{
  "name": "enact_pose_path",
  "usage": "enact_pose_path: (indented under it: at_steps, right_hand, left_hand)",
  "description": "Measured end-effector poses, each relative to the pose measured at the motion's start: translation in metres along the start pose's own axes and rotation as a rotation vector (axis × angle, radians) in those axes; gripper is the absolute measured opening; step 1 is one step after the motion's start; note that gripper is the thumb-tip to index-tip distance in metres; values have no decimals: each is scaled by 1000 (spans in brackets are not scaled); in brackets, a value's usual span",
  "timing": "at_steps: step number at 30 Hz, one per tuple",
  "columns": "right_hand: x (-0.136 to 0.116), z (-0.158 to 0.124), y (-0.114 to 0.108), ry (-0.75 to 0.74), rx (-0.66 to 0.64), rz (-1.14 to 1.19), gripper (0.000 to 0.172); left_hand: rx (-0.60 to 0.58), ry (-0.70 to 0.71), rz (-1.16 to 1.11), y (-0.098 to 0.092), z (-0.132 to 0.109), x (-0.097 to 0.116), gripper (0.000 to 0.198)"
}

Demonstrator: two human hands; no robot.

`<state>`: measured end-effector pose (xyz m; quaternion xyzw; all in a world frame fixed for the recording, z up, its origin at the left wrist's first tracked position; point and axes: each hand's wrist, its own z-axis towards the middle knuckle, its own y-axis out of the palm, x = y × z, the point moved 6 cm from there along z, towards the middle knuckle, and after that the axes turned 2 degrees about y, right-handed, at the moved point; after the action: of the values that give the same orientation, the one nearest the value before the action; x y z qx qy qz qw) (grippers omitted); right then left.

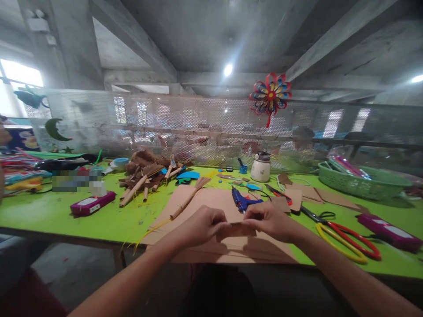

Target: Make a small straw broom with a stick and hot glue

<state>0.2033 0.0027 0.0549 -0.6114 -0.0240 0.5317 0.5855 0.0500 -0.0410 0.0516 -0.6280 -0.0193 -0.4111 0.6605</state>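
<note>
Between my two hands is a small piece of brown paper (236, 230), its edge pinched from both sides. My left hand (208, 224) grips its left end with thumb and forefinger. At the other end, my right hand (269, 220) pinches it the same way. Below lies a stack of brown paper sheets (198, 198) at the table's front edge. A blue glue gun (243, 200) rests on the sheets just beyond my right hand. On the left of the stack lies a rolled paper stick with a fringed end (188, 200).
Large scissors (337, 237) with red and yellow handles lie right. Purple boxes (92, 203) sit on both sides of the green table (39, 224). Behind are a pile of brown paper rolls (142, 176), a white bottle (260, 168) and a green basket (363, 180). A mesh partition stands behind.
</note>
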Motion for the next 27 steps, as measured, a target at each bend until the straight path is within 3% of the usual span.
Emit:
enact_pose_path:
  at_steps: [6,13,19,22,25,27]
  right_hand:
    - [22,7,4,101,-71,200,20]
    - [47,20,16,145,-75,431,35]
    - [68,22,17,161,-3,698,37]
    - [61,19,10,87,66,854,38]
    - [36,16,11,-46,-62,870,52]
    - [19,14,11,-128,-124,839,49]
  left_hand:
    - [-56,-5,-201,7,10,-16,19]
    - [-87,-32,-191,13,25,-44,18]
    - [-100,-141,-547,22,23,-57,27]
    - [-32,-93,-684,10,23,-49,28]
    - [-60,-52,-830,5,23,-34,27]
    - [-96,-47,-944,8,22,-25,25]
